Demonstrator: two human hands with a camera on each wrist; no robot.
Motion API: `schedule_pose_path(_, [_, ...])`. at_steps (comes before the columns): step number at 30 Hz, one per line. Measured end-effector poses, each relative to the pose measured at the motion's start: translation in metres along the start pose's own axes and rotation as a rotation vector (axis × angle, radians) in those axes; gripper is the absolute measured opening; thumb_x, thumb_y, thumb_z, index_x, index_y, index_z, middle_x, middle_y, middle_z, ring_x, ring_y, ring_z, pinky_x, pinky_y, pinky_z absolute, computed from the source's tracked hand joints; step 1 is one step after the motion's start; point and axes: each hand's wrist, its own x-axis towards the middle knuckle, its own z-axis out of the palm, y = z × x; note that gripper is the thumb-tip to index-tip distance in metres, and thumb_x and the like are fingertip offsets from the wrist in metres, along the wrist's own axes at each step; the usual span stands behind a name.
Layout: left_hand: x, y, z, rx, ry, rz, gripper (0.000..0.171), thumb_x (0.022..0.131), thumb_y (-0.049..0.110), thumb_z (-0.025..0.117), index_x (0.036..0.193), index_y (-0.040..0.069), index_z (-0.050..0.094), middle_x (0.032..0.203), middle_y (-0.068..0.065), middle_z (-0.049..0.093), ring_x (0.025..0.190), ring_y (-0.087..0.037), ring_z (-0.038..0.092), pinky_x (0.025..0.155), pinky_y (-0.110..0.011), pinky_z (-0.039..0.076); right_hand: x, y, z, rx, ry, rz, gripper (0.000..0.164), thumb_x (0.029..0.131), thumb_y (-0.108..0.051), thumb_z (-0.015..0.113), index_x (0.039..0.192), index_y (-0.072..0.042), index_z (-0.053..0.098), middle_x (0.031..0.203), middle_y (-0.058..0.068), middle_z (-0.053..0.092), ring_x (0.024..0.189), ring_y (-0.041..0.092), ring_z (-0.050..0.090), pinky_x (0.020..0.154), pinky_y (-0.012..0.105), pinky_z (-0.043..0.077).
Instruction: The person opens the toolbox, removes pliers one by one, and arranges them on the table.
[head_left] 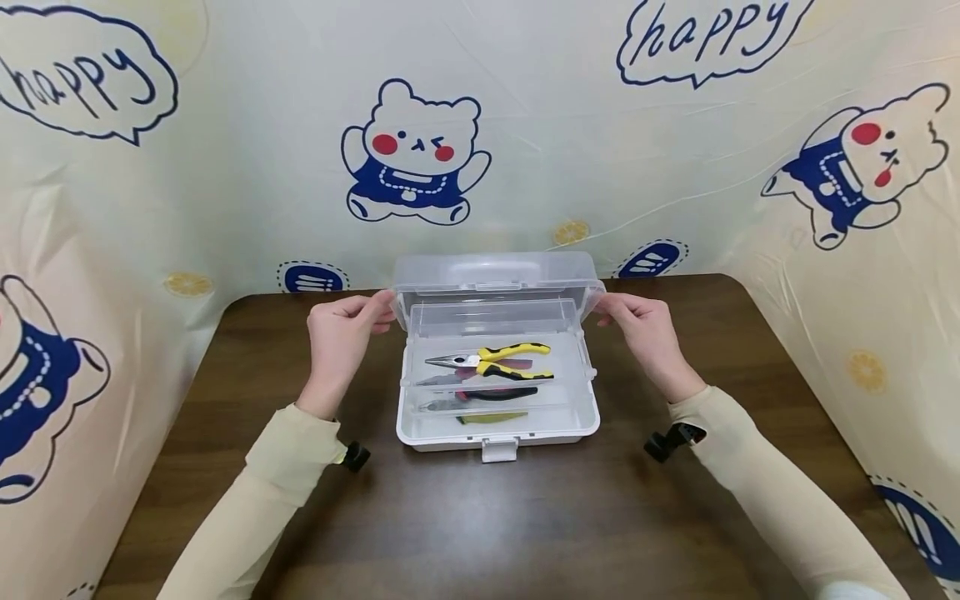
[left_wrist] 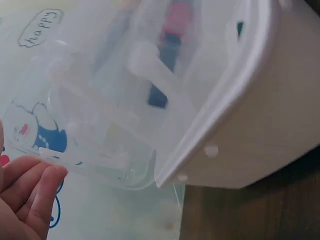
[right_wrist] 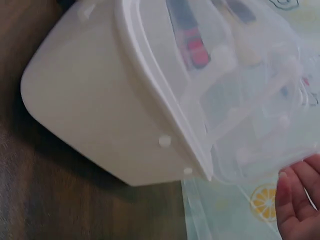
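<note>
A white toolbox (head_left: 408, 417) stands on the table with its clear lid (head_left: 495, 271) raised and tilted back. My left hand (head_left: 341, 333) pinches the lid's left edge, and my right hand (head_left: 641, 325) pinches its right edge. Both wrist views show thumb and fingertips at the rim of the clear plastic. Long-nose pliers (head_left: 487, 362) with yellow and black handles lie across the upper clear tray (head_left: 577, 354). Seen through the plastic below are a tool with a dark and red handle (head_left: 498, 393) and a yellow-green item (head_left: 491, 417). A white latch (head_left: 499, 451) hangs at the front.
The brown wooden table (head_left: 495, 533) extends in front of the box and to both sides. Behind it hangs a pale curtain (head_left: 525, 142) printed with bears and lettering, close to the raised lid. Small black cameras (head_left: 357, 456) are strapped at the wrists.
</note>
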Motion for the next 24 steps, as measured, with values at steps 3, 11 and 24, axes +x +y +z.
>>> schedule_pose_path(3, [0.007, -0.003, 0.005, -0.032, 0.027, 0.027, 0.046, 0.095, 0.042, 0.076, 0.100, -0.004, 0.082, 0.093, -0.022, 0.078, 0.066, -0.003, 0.073, 0.070, -0.019, 0.060, 0.003, 0.004, 0.000, 0.014, -0.035, 0.004, 0.038, 0.106, -0.033, 0.063, 0.128, -0.005, 0.075, 0.121, 0.012, 0.076, 0.100, 0.020, 0.071, 0.091, 0.032, 0.058])
schedule_pose_path(11, [0.016, -0.022, 0.018, -0.074, 0.030, 0.033, 0.033, 0.100, 0.031, 0.073, 0.116, 0.003, 0.080, 0.110, -0.017, 0.078, 0.095, -0.029, 0.077, 0.078, -0.023, 0.060, 0.017, 0.017, 0.007, 0.051, -0.112, -0.040, 0.043, 0.109, -0.021, 0.057, 0.149, -0.005, 0.057, 0.146, 0.016, 0.061, 0.110, 0.006, 0.068, 0.098, 0.026, 0.055])
schedule_pose_path(24, [0.021, -0.065, 0.033, -0.263, -0.113, -0.055, 0.036, 0.100, 0.002, 0.069, 0.135, 0.001, 0.067, 0.130, -0.023, 0.067, 0.093, 0.004, 0.071, 0.084, -0.034, 0.059, 0.029, 0.034, 0.015, 0.062, -0.275, -0.070, 0.054, 0.112, -0.011, 0.045, 0.164, -0.012, 0.031, 0.167, 0.010, 0.034, 0.148, 0.032, 0.042, 0.105, 0.030, 0.050])
